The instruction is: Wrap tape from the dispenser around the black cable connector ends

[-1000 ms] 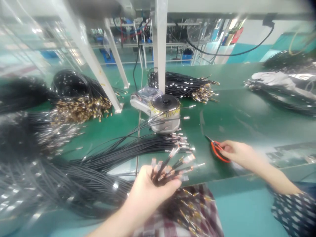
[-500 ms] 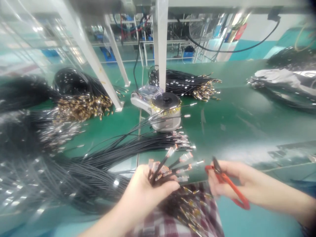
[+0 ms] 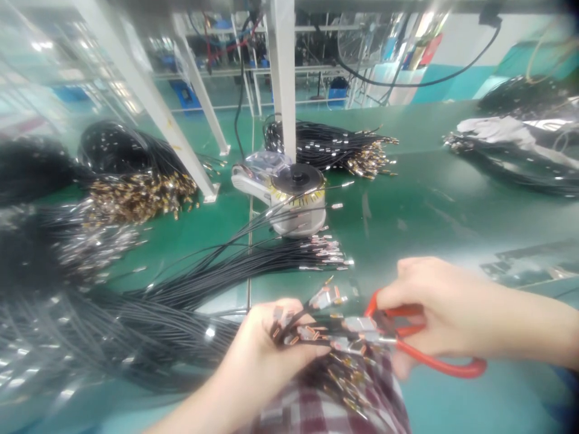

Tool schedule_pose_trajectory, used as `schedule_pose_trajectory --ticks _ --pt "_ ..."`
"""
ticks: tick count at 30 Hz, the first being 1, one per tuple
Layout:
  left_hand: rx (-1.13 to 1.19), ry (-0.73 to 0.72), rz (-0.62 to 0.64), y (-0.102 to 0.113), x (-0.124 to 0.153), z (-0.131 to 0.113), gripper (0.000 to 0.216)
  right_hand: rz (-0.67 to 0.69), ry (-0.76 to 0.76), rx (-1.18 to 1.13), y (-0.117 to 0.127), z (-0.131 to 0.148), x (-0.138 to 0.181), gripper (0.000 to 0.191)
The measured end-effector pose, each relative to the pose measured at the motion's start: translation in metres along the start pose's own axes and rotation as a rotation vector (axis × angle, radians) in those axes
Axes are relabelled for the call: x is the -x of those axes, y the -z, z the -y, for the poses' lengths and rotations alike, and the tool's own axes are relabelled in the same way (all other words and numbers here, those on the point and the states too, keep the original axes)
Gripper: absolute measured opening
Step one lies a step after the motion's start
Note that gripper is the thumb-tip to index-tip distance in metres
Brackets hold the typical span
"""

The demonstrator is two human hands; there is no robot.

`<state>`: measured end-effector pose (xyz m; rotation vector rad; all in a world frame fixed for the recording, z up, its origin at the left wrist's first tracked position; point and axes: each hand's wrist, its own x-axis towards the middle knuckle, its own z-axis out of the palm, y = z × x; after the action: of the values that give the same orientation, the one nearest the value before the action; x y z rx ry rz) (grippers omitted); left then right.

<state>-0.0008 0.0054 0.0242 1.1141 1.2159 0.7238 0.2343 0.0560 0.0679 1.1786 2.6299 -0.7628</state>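
Observation:
My left hand (image 3: 271, 343) is wrapped round several black cables (image 3: 294, 317), whose pale, clear-sleeved ends (image 3: 359, 324) with copper-coloured tips fan out to the right. Red-handled cutting pliers (image 3: 436, 360) are in my right hand (image 3: 429, 301). Their jaws lie at the cable ends, but whether they touch or have closed on one is too blurred to see. Below my left hand, more cables with gold-coloured tips (image 3: 346, 386) rest over a checked cloth (image 3: 312, 410).
On the green table (image 3: 407, 211) lies a bundle of black cables with silvery ends (image 3: 325, 250). Behind it stands a round white device with a black top (image 3: 298, 208). More cable bundles (image 3: 140, 193) lie left, far back and right. White posts (image 3: 284, 78) rise from the table.
My right hand has moved left and up with the pliers, bringing their jaws to the cable ends. My left hand keeps its hold; the whole view has shifted slightly.

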Motion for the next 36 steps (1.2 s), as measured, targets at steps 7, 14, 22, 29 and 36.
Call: schedule_pose_trajectory --ticks 7,14,22,29,36 --pt "0.005 -0.012 -0.007 0.001 0.0 0.002 0.028 0.014 0.016 0.032 -0.002 -0.001 -0.004 0.04" --pt "-0.097 -0.148 -0.012 0.001 0.0 0.005 0.028 0.055 0.006 -0.106 -0.003 -0.001 -0.007 0.042" --pt "-0.197 -0.365 -0.081 0.003 0.006 0.011 0.018 0.124 -0.041 -0.149 -0.001 0.005 -0.007 0.04" --pt "-0.081 -0.267 -0.154 0.001 0.002 0.013 0.012 0.144 -0.09 -0.312 -0.007 0.003 -0.013 0.039" --pt "0.301 -0.026 -0.284 0.007 0.0 0.015 0.014 -0.21 -0.499 0.012 -0.016 -0.072 -0.015 0.041"
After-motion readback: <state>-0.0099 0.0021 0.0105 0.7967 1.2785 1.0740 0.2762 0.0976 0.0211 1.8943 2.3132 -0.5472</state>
